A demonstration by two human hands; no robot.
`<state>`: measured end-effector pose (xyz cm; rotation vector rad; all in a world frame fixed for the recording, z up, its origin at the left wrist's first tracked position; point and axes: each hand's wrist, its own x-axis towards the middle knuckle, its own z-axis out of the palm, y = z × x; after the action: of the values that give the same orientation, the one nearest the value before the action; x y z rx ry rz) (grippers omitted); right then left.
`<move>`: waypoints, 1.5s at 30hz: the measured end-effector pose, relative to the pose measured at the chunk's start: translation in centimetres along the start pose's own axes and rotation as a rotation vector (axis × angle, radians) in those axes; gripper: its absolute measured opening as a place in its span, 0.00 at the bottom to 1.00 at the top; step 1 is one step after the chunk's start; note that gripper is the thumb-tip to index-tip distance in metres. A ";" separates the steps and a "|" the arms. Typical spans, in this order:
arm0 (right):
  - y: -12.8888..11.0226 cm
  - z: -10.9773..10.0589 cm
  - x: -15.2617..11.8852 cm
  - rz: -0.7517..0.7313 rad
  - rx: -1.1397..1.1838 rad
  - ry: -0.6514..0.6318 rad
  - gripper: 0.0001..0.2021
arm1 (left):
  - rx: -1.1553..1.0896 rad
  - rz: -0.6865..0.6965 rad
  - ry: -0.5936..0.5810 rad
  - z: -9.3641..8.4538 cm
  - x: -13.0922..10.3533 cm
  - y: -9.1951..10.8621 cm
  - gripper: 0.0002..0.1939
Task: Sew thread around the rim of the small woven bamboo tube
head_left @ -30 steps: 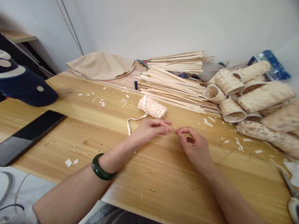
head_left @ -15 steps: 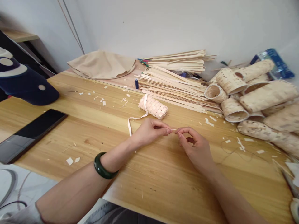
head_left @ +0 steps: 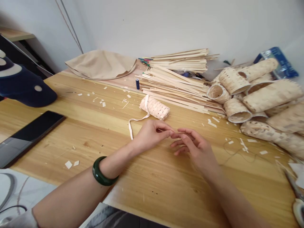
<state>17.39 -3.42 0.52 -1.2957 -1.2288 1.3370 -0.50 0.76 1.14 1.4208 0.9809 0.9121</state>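
Observation:
My left hand [head_left: 152, 135] is closed, thumb and forefinger pinching a thin, pale, needle-like piece [head_left: 178, 132] above the table. At its other end, the thumb and forefinger of my right hand [head_left: 199, 148] meet around the piece, while the remaining fingers are loosely spread. The piece is too fine to make out fully. Just beyond my left hand lies a small woven wood-strip tube [head_left: 155, 107] with a white ribbon [head_left: 137, 119] trailing from it. A dark green bangle [head_left: 101, 172] circles my left wrist.
Bundles of thin wood strips [head_left: 175, 85] lie along the wall, beside a blue thread spool [head_left: 137, 84]. Woven tubes [head_left: 268, 95] are heaped at the right, with scissors [head_left: 298, 205] below. Loose thread [head_left: 234, 153] curls nearby. At left are a phone [head_left: 33, 137] and scraps [head_left: 68, 164].
My right hand has shifted slightly left, and its fingertips now overlap the thin piece close to my left fingertips. Its lower fingers have uncurled. The view has drifted slightly.

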 end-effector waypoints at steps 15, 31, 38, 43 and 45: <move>0.1 -0.4 0.3 -0.100 -0.304 0.112 0.15 | -0.171 -0.137 -0.015 0.4 0.0 -0.1 0.06; 0.1 0.0 0.3 -0.162 0.010 0.328 0.12 | -0.526 -0.340 -0.063 1.8 -0.4 -0.3 0.04; -0.2 0.0 0.2 -0.183 0.075 0.289 0.10 | -0.539 -0.359 -0.052 1.5 -0.4 -0.1 0.04; -0.1 0.0 0.2 -0.190 0.082 0.276 0.09 | -0.497 -0.376 -0.066 1.6 -0.5 0.1 0.04; 0.0 0.0 0.2 -0.184 0.068 0.263 0.10 | -0.481 -0.387 -0.066 1.7 -0.5 0.3 0.03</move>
<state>17.42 -3.25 0.46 -1.2347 -1.0811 1.0328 0.90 -0.30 1.30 0.8150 0.8722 0.7409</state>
